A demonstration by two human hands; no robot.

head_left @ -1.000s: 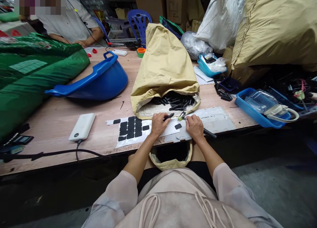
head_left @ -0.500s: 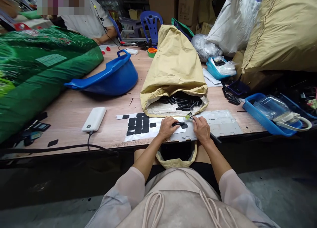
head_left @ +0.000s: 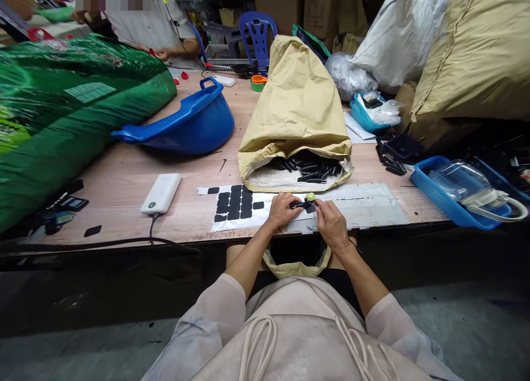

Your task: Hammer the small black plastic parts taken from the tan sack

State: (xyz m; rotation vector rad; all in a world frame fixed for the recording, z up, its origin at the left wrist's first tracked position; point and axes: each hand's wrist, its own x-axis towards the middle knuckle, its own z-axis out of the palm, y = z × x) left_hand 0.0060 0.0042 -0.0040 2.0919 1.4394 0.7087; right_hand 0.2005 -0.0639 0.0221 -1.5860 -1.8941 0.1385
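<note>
My left hand [head_left: 282,210] is closed on a slim black part [head_left: 297,205], its tip pointing right. Close beside it, my right hand [head_left: 332,225] pinches a slim dark tool with a yellow-green piece [head_left: 310,196] at its front end. The tool's dark rear end [head_left: 356,246] shows behind the right wrist. Both ends nearly meet; whether they touch is hard to tell. Below the hands lies a grey board [head_left: 368,204], with a white sheet of black rounded stickers [head_left: 234,201] to the left. Just beyond, a tan sack [head_left: 302,110] opens toward me, with many similar black parts [head_left: 312,168] in its mouth.
A white power bank [head_left: 161,193] with a cable lies left. Behind it are a blue basin [head_left: 194,121] and a green sack [head_left: 83,105]. Blue baskets [head_left: 439,190] stand right. An open bag [head_left: 296,269] sits between my legs. A co-worker [head_left: 153,27] sits across the table.
My right hand has moved left, bringing the yellow-green end of the tool up to the black part in my left hand. The whole view has shifted slightly.
</note>
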